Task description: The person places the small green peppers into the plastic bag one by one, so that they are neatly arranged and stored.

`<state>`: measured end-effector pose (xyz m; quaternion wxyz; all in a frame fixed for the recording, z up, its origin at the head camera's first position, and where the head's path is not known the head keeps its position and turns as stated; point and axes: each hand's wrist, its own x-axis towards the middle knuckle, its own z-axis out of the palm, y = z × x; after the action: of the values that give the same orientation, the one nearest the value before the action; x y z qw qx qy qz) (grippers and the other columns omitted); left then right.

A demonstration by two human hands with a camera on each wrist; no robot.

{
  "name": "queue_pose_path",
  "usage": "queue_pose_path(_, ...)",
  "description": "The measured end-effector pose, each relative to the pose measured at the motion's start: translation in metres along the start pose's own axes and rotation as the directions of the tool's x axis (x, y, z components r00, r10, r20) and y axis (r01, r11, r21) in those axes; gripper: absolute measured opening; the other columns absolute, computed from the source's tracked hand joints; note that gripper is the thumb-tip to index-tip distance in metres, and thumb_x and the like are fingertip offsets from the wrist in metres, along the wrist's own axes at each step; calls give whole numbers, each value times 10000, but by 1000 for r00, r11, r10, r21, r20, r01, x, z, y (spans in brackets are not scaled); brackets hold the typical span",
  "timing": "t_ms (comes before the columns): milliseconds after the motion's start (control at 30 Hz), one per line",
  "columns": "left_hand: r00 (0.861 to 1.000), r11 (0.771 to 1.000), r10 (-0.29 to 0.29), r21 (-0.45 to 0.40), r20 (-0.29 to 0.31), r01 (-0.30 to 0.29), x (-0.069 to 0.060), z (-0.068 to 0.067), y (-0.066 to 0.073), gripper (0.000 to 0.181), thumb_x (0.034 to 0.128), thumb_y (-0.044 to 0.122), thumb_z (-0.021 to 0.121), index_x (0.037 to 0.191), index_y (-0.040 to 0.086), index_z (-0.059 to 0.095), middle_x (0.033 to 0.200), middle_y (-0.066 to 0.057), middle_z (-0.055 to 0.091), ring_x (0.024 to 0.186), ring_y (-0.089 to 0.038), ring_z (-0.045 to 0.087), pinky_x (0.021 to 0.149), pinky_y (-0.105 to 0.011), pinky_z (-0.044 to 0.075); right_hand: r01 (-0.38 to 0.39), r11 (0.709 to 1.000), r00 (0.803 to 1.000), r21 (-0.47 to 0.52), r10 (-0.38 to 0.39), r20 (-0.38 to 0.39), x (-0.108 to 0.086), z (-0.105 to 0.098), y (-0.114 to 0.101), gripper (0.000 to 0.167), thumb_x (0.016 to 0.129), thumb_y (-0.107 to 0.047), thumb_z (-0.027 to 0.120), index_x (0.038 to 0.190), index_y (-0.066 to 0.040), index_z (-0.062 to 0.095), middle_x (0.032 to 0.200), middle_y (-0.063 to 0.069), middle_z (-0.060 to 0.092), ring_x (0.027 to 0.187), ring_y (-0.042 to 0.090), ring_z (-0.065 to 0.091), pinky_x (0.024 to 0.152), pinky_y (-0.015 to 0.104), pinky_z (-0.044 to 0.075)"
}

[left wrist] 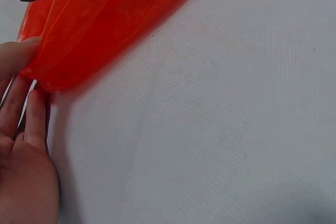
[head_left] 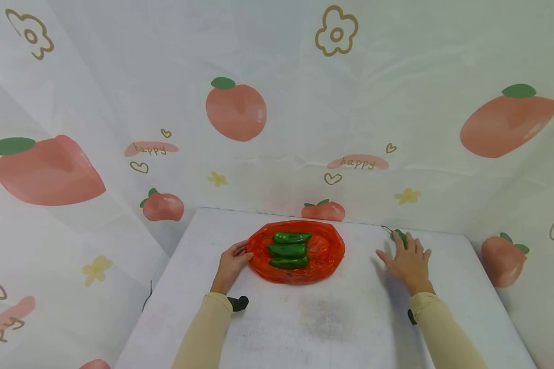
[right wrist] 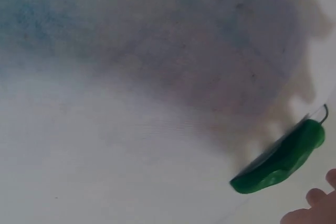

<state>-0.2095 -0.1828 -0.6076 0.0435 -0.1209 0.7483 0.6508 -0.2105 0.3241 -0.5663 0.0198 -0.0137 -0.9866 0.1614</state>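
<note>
A red plastic bag (head_left: 330, 261) lies spread open on the white table, with 3 green peppers (head_left: 290, 250) side by side inside it. My left hand (head_left: 232, 264) pinches the bag's left edge; in the left wrist view the thumb (left wrist: 18, 59) is on one side of the red film and the fingers are below it. Near the table's far right edge lies another green pepper (right wrist: 283, 158) with a thin curved stem. Over it reaches my right hand (head_left: 406, 261), fingers spread. In the right wrist view its fingertips (right wrist: 316, 198) appear beside the pepper, not curled round it.
The white table (head_left: 351, 328) meets a white backdrop sheet (head_left: 277, 174) printed with peaches, flowers and hearts at its far edge. Similar sheets rise at both sides. Dark wrist-worn pieces (head_left: 238, 303) show at the cuffs. A dark cord (head_left: 147, 297) hangs at the table's left edge.
</note>
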Motion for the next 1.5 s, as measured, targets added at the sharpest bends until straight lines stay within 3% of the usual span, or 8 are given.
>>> queue_pose_path(267,1000,1000,-3,4,-7,3,3,-1,-1,467,927,194,758,1378,190,635,1470,-73,593,1391,-253,537,1173,-422,462,-49,999,998,25,49,-29,-1,-2,9,898,964,-643,528,1553,-13,278,1565,406,212,1401,662,202,1089,860,148)
queue_pose_path(500,1000,1000,1,6,-13,-1,3,0,-3,464,931,175,749,1381,174,631,1463,-84,599,1391,-256,542,1174,-419,459,-69,995,996,67,72,-44,0,-6,12,834,957,-488,639,1522,30,310,1536,420,247,1380,641,247,1105,785,228)
queue_pose_path(833,1000,999,16,32,-26,-15,0,-2,-3,457,932,185,748,1375,170,637,1450,-89,612,1378,-252,556,1172,-424,460,-112,988,993,109,115,-25,3,-6,22,805,979,-409,625,1508,97,292,1511,441,251,1340,673,271,1114,752,267)
queue_pose_path(1067,1000,999,16,38,-16,-15,0,1,1,465,938,201,744,1387,174,626,1462,-95,600,1386,-266,548,1171,-438,461,-118,975,987,186,136,-88,2,2,32,748,974,-321,649,1483,124,329,1464,445,321,1310,661,306,1096,741,292)
queue_pose_path(1333,1000,999,13,30,-6,-13,1,1,-1,467,941,212,743,1391,178,622,1464,-87,599,1388,-258,543,1183,-438,448,-199,948,978,248,209,-16,2,2,37,725,982,-249,627,1514,106,287,1498,438,264,1346,650,257,1116,729,296)
queue_pose_path(1500,1000,1000,14,22,-11,-14,0,1,-2,465,938,192,744,1387,173,626,1458,-88,603,1381,-256,548,1178,-435,455,-193,955,980,225,200,-10,2,3,37,692,991,-199,601,1514,121,281,1492,434,277,1319,645,287,1105,723,313)
